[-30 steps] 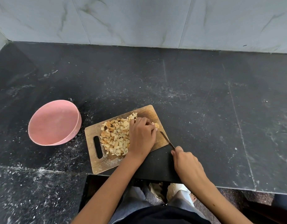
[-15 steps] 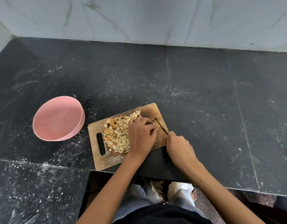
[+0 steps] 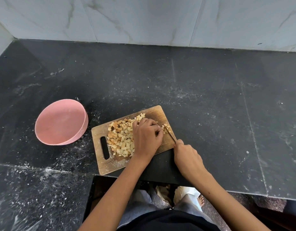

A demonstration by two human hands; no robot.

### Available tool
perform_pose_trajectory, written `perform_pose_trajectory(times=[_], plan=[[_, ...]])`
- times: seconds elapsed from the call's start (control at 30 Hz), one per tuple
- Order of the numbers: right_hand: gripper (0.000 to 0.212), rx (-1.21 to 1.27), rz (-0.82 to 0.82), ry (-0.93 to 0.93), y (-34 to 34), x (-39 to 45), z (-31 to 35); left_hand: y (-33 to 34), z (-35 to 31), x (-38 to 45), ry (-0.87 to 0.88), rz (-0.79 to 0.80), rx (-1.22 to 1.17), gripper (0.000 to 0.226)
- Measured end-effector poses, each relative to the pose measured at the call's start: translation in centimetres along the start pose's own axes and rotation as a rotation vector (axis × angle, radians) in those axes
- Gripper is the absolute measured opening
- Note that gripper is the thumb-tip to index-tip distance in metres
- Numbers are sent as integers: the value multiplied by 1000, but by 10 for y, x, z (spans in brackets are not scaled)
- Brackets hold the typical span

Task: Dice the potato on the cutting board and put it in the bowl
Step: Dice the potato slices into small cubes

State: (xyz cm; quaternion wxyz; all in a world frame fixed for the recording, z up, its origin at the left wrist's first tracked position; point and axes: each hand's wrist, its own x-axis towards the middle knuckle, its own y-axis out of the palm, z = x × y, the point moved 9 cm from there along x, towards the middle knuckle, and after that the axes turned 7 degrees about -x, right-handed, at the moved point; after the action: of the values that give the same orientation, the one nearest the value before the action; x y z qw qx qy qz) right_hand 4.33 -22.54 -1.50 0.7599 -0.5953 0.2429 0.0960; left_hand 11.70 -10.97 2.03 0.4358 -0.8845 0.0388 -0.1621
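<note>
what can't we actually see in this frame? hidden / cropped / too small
Head view only:
- What the left hand holds down on the cutting board: hidden under its curled fingers.
- Knife handle: buried in the right hand; the blade is thin, so edge contact with the potato pieces is unclear.
- Near inner wall of the pink bowl: hidden by its rim.
- Both elbows: cut off by the bottom edge.

Potato dice (image 3: 121, 139) heaped on cutting board (image 3: 110, 165); bowl (image 3: 60, 124) left of board, apart, on counter (image 3: 210, 100).
</note>
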Motion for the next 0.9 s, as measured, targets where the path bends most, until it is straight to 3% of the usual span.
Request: perform_pose_trajectory(times=[0.3,0.47,0.57,0.67,0.73,0.83,0.9], plan=[[30,135,-10,-30,-1,-9,-2,-2,4,3,-8,38,2,7],[30,62,-59,-112,-23,-11,-1,-21,19,3,-67,25,-61,15],[33,-111,-107,-154,-37,-6,10,-28,12,6,31,155,-179,36],[29,-215,-139,-204,-48,-6,16,-23,4,6,154,329,-131,43],[25,-154,-145,-170,-51,-3,9,-28,14,8,107,318,-109,47],[31,221,-159,-78,-46,14,-4,-48,32,8,26,139,-148,37],[30,355,-259,-74,-47,22,0,-53,43,2,-10,89,-163,30]])
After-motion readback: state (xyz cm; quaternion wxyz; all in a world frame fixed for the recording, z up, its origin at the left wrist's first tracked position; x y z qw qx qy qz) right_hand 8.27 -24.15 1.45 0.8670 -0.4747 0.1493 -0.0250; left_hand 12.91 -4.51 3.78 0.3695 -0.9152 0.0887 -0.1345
